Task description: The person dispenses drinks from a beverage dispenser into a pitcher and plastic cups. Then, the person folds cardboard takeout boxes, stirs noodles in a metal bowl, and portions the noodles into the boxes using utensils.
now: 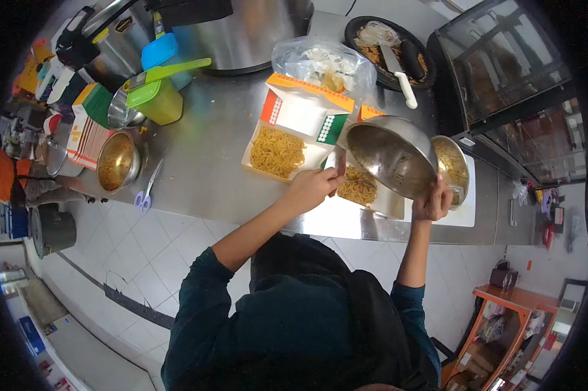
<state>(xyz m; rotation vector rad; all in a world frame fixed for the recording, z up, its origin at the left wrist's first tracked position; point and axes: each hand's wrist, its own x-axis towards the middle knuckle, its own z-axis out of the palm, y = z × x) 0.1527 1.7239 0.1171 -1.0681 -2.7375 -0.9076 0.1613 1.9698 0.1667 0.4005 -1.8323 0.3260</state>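
My right hand (435, 201) grips the rim of a steel mixing bowl (391, 156), which is tipped on its side over an open takeaway box. Noodles (357, 189) lie in that box, partly hidden under the bowl. My left hand (316, 188) is closed around a brown-handled utensil (337, 171); its metal end reaches to the noodles, its exact kind unclear. Just left stands a second open box (307, 107), white inside with orange, red and green sides, holding a portion of noodles (276, 152).
Behind the boxes lie a plastic bag (323, 62) and a black mortar (365, 32) with a knife (398, 75) across it. Another bowl (460, 173) sits on a white board at right. Scissors (149, 189), a bowl (118, 163) and a green container (156, 101) stand left.
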